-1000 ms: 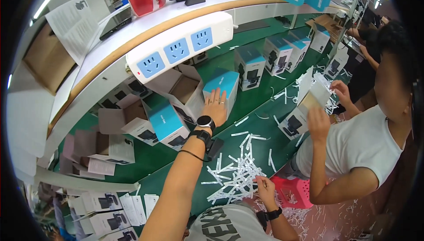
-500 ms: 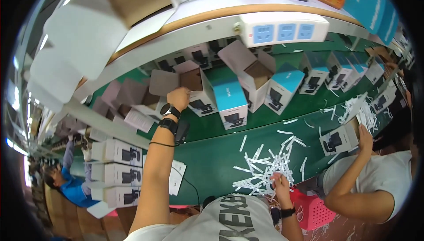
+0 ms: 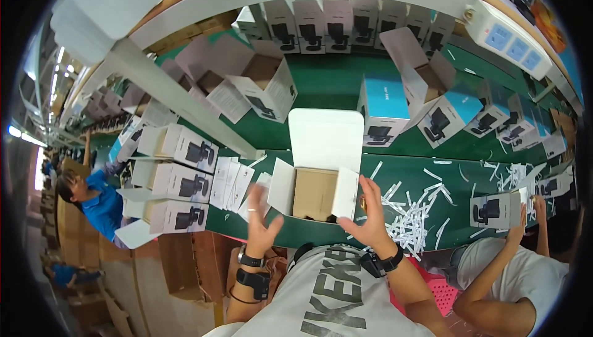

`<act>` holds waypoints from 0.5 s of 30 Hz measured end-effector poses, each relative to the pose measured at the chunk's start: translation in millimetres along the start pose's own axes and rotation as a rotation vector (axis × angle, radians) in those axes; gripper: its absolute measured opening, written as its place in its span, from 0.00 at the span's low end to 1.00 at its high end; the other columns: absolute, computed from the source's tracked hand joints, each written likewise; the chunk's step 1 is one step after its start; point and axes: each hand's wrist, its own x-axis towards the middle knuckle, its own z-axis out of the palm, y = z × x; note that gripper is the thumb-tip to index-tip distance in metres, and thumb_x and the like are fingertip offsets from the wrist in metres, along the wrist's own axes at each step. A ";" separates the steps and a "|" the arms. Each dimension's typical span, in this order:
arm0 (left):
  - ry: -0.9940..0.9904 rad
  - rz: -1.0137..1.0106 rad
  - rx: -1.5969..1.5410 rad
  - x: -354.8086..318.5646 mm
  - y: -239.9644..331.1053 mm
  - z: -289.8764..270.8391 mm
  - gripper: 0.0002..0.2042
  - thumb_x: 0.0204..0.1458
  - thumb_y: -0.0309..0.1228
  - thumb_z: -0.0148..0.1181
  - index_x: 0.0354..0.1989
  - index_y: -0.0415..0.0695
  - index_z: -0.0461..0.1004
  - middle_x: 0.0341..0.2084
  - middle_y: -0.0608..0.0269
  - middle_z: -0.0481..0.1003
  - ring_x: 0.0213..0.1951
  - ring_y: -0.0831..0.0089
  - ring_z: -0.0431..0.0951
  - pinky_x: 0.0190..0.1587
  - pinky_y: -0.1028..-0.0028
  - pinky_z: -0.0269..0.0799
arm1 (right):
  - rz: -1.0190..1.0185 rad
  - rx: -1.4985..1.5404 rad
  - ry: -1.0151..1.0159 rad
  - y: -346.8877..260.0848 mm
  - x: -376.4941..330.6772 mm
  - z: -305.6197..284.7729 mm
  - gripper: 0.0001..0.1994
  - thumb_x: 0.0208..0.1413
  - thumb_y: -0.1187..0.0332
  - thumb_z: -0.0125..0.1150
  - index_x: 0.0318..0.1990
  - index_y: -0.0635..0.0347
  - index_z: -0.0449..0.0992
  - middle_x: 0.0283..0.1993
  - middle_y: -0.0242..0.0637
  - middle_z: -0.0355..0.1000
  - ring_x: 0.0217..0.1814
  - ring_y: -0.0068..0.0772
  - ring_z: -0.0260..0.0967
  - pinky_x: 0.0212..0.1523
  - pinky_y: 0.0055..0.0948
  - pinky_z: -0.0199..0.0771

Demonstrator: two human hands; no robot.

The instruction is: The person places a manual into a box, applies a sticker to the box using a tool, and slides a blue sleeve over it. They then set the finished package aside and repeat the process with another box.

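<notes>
An open white carton (image 3: 326, 136) stands on the green table straight in front of me, its lid raised at the back and its side flaps spread. Brown cardboard lines the inside, with something dark low at its near edge. My left hand (image 3: 262, 224) is beside the left flap, fingers apart and slightly blurred, with nothing in it. Close to the right flap is my right hand (image 3: 375, 218), thumb and fingers spread; whether it touches the flap I cannot tell. Shredded white paper strips (image 3: 411, 223) lie in a heap right of that hand.
White printed leaflets (image 3: 230, 183) lie left of the carton, beside stacked open cartons (image 3: 185, 183). Blue-topped boxes (image 3: 384, 105) and open cartons line the table's back. A power strip (image 3: 509, 41) hangs from the shelf. A co-worker (image 3: 503, 275) handles a box at right.
The view has swung left. An open carton now stands before me, and my left hand has drawn back from the rear row. My right hand has left the paper strips for the carton's side.
</notes>
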 end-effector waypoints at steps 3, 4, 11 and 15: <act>-0.257 -0.237 -0.233 -9.4 0.1 19.9 0.40 0.61 0.27 0.63 0.78 0.35 0.48 0.76 0.51 0.53 0.76 0.60 0.54 0.74 0.61 0.57 | 0.008 -0.067 -0.025 -3.7 -0.8 10.3 0.46 0.50 0.69 0.74 0.77 0.64 0.56 0.69 0.49 0.63 0.73 0.43 0.60 0.70 0.38 0.62; -0.178 -0.408 -0.339 -0.3 6.5 37.6 0.41 0.61 0.28 0.64 0.79 0.35 0.47 0.77 0.50 0.53 0.77 0.61 0.54 0.74 0.62 0.55 | 0.013 -0.099 -0.028 -4.9 -3.3 14.0 0.46 0.52 0.69 0.73 0.78 0.64 0.55 0.70 0.50 0.62 0.74 0.43 0.60 0.70 0.39 0.62; -0.195 -0.343 -0.184 12.6 30.1 98.6 0.39 0.62 0.30 0.64 0.78 0.35 0.49 0.74 0.46 0.58 0.75 0.61 0.59 0.74 0.64 0.55 | 0.207 0.114 0.153 -12.8 -22.7 -26.6 0.31 0.65 0.75 0.59 0.74 0.67 0.59 0.68 0.48 0.66 0.68 0.39 0.66 0.68 0.36 0.66; -0.220 -0.192 -0.087 12.5 -6.5 112.8 0.42 0.61 0.32 0.65 0.79 0.35 0.47 0.76 0.46 0.56 0.76 0.60 0.56 0.75 0.64 0.53 | 0.462 0.254 0.220 17.8 -35.1 -8.9 0.27 0.68 0.72 0.58 0.72 0.69 0.61 0.64 0.44 0.71 0.64 0.34 0.69 0.67 0.33 0.66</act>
